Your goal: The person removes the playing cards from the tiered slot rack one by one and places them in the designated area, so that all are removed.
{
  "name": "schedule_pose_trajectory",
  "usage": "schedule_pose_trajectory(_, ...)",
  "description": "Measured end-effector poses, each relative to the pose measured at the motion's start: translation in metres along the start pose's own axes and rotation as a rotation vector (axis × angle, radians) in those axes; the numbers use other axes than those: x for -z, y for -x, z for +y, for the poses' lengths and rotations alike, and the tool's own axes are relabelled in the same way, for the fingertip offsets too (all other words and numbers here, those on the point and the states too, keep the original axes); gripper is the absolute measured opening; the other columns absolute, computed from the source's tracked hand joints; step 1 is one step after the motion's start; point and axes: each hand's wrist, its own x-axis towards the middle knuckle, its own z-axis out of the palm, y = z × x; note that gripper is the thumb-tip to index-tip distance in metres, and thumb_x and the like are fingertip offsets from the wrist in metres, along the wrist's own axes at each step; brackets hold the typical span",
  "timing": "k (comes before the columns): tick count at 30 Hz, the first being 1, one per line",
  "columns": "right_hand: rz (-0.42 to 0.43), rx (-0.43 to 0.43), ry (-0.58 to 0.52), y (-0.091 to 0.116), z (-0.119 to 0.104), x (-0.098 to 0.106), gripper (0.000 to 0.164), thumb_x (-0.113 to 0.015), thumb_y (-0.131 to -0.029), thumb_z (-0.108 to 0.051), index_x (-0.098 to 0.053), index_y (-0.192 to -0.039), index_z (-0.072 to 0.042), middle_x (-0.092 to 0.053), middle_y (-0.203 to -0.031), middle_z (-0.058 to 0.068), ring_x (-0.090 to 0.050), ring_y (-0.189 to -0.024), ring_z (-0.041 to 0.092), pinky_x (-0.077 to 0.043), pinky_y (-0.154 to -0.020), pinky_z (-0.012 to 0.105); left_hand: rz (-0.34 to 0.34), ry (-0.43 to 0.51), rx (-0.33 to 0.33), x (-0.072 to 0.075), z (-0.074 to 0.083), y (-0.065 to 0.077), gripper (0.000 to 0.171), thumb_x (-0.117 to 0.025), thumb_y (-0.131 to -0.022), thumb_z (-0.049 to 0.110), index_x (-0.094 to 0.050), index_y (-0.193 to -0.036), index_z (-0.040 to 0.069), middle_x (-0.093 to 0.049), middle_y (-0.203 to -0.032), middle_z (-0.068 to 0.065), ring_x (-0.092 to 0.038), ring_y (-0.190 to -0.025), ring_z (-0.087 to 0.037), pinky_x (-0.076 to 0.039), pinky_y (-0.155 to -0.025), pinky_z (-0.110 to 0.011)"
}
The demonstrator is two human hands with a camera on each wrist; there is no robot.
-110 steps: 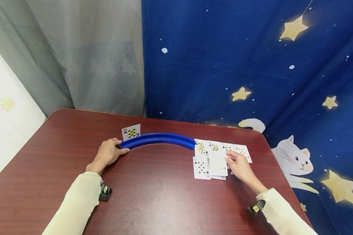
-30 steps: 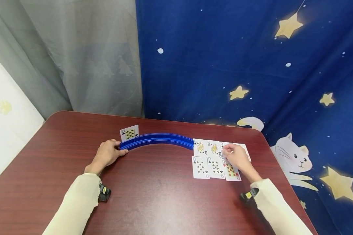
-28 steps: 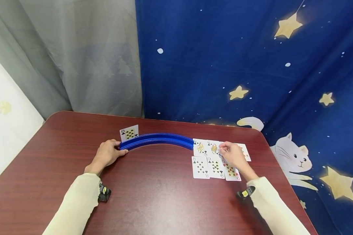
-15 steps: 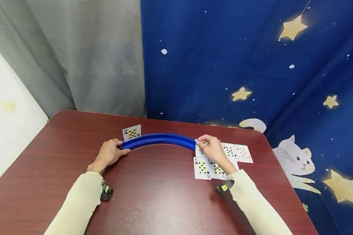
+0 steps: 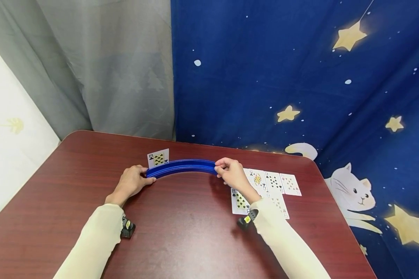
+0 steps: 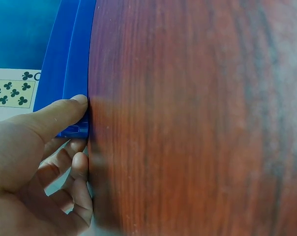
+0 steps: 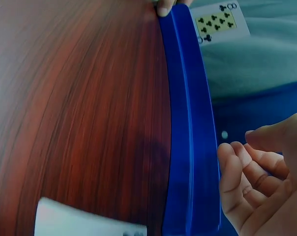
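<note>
A curved blue card holder stands on the table with one eight of clubs upright in its left end. My left hand grips that end, the thumb on top and the other fingers curled at its end and below. At the holder's right end hovers my right hand, its fingers loosely bent. In the right wrist view its thumb and fingertips have a gap between them, with no card there. Face-up cards lie in two rows on the right, including a queen and an eight of spades.
A black-spotted card and a heart card continue the upper row. The lower row's right card is pale with glare; my right forearm hides others. Curtains hang behind the brown table.
My right hand has laid a red nine at the lower row's right end, let go, and moved left across the cards to the holder. My left hand has kept its grip.
</note>
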Motion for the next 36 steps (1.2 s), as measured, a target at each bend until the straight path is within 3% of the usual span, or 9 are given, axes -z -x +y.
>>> schedule_pose_trajectory(10, -0.057, 0.056, -0.04, -0.009, -0.026, -0.033, 0.019, -0.066, -0.094, -0.011, -0.069, -0.108, 0.0, -0.072, -0.091, 0.013, -0.072, -0.078, 0.034, -0.051, -0.047, 0.025, 0.004, 0.001, -0.003, 0.0, -0.001, -0.001, 0.037, -0.075, -0.088, 0.027, -0.072, -0.109, -0.003, -0.064, -0.104, -0.017, -0.055, -0.088, -0.031, -0.044, -0.079, -0.045)
schedule_pose_trajectory(16, -0.119, 0.057, -0.08, -0.013, -0.039, -0.052, 0.02, -0.065, -0.096, -0.012, -0.068, -0.112, 0.001, -0.072, -0.097, 0.022, -0.071, -0.084, 0.039, -0.051, -0.049, 0.025, 0.008, 0.005, -0.003, 0.0, 0.0, -0.001, 0.038, -0.075, -0.088, 0.026, -0.072, -0.111, -0.003, -0.064, -0.106, -0.018, -0.055, -0.09, -0.032, -0.044, -0.08, -0.047)
schedule_pose_trajectory(22, -0.139, 0.074, -0.109, -0.016, -0.053, -0.067, 0.022, -0.065, -0.096, -0.013, -0.067, -0.113, 0.0, -0.072, -0.097, 0.023, -0.07, -0.085, 0.041, -0.051, -0.049, 0.024, 0.005, 0.005, -0.005, 0.0, 0.0, 0.0, 0.042, -0.075, -0.088, 0.026, -0.07, -0.115, -0.006, -0.064, -0.112, -0.022, -0.056, -0.094, -0.035, -0.045, -0.085, -0.05)
schedule_pose_trajectory(29, -0.153, 0.09, -0.128, -0.021, -0.065, -0.083, 0.027, -0.066, -0.096, -0.013, -0.066, -0.12, -0.002, -0.071, -0.103, 0.01, -0.071, -0.085, 0.037, -0.055, -0.052, 0.03, -0.012, 0.013, 0.021, -0.001, 0.001, -0.002, 0.046, -0.075, -0.088, 0.026, -0.068, -0.119, -0.007, -0.063, -0.113, -0.023, -0.056, -0.094, -0.035, -0.045, -0.086, -0.05)
schedule_pose_trajectory(36, -0.181, 0.068, -0.132, -0.025, -0.072, -0.097, 0.036, -0.067, -0.095, -0.015, -0.062, -0.131, -0.008, -0.07, -0.117, 0.008, -0.073, -0.086, 0.029, -0.055, -0.053, 0.029, -0.001, 0.013, 0.018, 0.0, 0.0, -0.002, 0.042, -0.076, -0.087, 0.025, -0.07, -0.115, -0.006, -0.064, -0.107, -0.02, -0.056, -0.089, -0.032, -0.046, -0.083, -0.048)
